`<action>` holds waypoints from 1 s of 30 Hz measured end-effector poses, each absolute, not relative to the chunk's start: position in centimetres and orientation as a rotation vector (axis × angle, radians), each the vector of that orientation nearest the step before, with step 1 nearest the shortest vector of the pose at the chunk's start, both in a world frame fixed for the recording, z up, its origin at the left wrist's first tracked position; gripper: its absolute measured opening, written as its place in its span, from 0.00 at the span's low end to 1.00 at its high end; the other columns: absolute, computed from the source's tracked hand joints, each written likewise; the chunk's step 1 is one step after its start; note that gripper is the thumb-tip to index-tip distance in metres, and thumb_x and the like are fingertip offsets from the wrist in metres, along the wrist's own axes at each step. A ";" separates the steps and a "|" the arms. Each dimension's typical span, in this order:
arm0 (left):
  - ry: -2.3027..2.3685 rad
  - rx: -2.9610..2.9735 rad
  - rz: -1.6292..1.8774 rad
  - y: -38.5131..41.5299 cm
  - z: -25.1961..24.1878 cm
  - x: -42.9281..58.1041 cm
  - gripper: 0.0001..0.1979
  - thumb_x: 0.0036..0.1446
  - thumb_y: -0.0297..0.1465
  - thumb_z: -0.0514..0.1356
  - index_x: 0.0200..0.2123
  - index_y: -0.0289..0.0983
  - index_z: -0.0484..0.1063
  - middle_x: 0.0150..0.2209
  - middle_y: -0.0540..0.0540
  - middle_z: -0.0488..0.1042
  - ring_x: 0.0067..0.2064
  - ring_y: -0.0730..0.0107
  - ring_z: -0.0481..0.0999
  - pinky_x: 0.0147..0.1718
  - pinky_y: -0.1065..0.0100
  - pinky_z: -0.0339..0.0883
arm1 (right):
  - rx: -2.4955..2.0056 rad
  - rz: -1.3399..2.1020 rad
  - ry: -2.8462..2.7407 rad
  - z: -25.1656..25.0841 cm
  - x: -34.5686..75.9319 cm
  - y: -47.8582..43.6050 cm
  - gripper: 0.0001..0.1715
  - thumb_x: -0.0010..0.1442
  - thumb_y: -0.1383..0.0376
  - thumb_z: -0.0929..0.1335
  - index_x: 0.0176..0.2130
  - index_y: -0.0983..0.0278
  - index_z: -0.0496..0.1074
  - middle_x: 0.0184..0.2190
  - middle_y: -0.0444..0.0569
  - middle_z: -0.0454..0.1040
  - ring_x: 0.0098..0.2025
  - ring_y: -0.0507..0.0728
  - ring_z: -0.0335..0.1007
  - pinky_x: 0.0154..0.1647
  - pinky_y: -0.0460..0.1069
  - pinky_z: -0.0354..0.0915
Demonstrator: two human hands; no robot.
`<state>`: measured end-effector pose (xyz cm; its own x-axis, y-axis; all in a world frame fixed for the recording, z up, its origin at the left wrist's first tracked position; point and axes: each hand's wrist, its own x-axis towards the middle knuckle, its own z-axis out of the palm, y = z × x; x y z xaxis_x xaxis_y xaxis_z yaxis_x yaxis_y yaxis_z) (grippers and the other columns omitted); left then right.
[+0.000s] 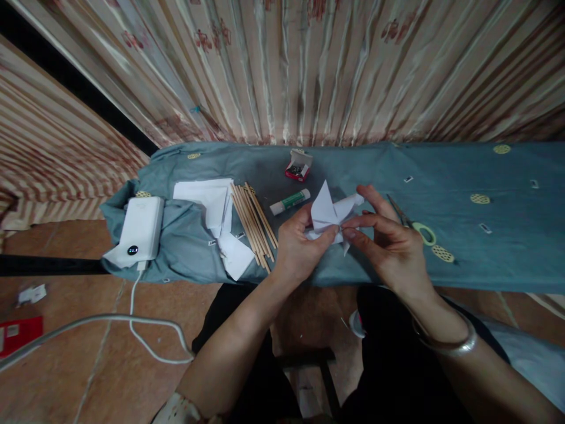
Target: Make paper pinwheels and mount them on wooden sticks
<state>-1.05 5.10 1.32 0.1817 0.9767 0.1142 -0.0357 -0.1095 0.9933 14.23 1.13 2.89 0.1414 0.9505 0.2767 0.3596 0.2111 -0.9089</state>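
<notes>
A white paper pinwheel (pixel 325 213) with folded, pointed blades is held above the cloth's front part. My left hand (pixel 300 244) is closed on its left side, the thumb pressing near the middle. My right hand (pixel 391 244) pinches at the pinwheel's centre with thumb and index finger; whatever small thing is between those fingertips is too small to make out. Behind the pinwheel lie a green and white glue stick (pixel 290 202) and an opened small red box (pixel 298 166) with small dark pieces inside. Scissors (pixel 421 231) with pale green handles rest just right of my right hand.
Several wooden sticks (pixel 252 221) lie left of my left hand, beside cut white paper pieces (pixel 212 203). A white power bank (pixel 142 227) with a cable (pixel 132 306) sits at the left end of the blue-green cloth (pixel 521 235). A curtain (pixel 282 76) hangs behind.
</notes>
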 end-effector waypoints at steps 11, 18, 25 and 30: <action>0.994 1.419 1.177 5.1 1.5 -1.1 0.17 0.51 0.30 0.64 0.46 0.36 0.75 0.41 0.44 0.82 0.41 0.63 0.80 0.43 0.64 0.72 | -1.342 0.708 -1.423 2.8 14.3 1.2 0.02 0.57 0.61 0.73 0.34 0.56 0.78 0.64 0.43 0.65 0.70 0.63 0.51 0.69 0.63 0.51; 1.017 1.448 1.176 5.1 1.4 -1.2 0.18 0.51 0.30 0.64 0.47 0.37 0.75 0.42 0.45 0.82 0.41 0.64 0.80 0.44 0.64 0.73 | -1.346 0.702 -1.436 2.7 14.3 1.2 0.02 0.57 0.61 0.73 0.34 0.56 0.78 0.64 0.42 0.65 0.71 0.62 0.50 0.70 0.65 0.49; 1.045 1.473 1.168 5.0 1.6 -1.2 0.18 0.51 0.30 0.64 0.48 0.38 0.75 0.41 0.46 0.82 0.41 0.64 0.80 0.43 0.64 0.73 | -1.334 0.711 -1.431 2.3 14.4 1.2 0.04 0.58 0.59 0.73 0.35 0.56 0.78 0.64 0.43 0.66 0.70 0.62 0.51 0.71 0.65 0.46; 1.041 1.482 1.173 5.0 1.5 -1.2 0.18 0.52 0.30 0.64 0.48 0.38 0.75 0.41 0.46 0.81 0.41 0.64 0.80 0.43 0.64 0.73 | -1.328 0.740 -1.418 2.3 14.5 1.2 0.03 0.58 0.60 0.73 0.35 0.56 0.78 0.65 0.43 0.64 0.70 0.63 0.52 0.70 0.64 0.48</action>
<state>-1.17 5.01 1.45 0.1789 0.9676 0.1784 0.0626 -0.1922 0.9794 14.48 1.23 2.25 0.1206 0.9586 0.2579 0.3370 0.2049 -0.9190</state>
